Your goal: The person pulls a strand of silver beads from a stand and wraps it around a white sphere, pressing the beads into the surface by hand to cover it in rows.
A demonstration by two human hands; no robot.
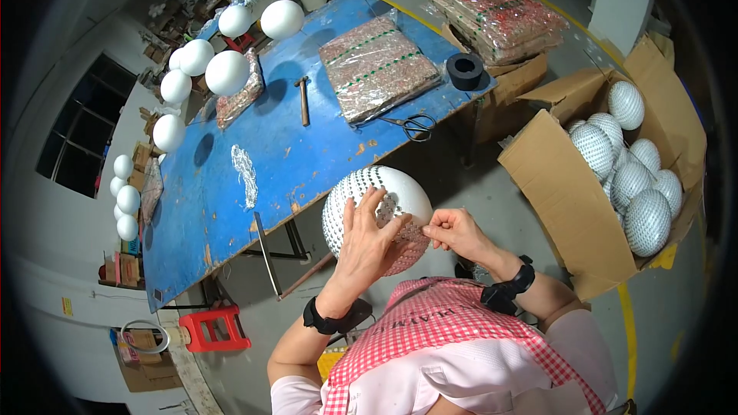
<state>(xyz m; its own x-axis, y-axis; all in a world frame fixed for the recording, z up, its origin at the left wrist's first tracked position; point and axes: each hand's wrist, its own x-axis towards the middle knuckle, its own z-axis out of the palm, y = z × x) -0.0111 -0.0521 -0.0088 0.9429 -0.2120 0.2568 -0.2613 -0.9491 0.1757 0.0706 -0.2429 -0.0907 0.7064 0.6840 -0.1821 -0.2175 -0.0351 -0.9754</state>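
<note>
In front of my apron is a large white ball, covered in part with rows of small shiny studs. A bare white patch shows on its upper right, and its underside looks pinkish. My left hand lies against the ball's front with its fingers spread and the thumb stretched to the right. At the ball's right side my right hand is closed in a pinch, thumb against forefinger. Whatever is between those fingertips is too small to make out. What supports the ball from below is hidden.
A worn blue table carries a hammer, scissors, black tape roll, plastic-wrapped bundle and silvery strands. White balls hang above it. Right stands a carton of studded balls; a red stool is lower left.
</note>
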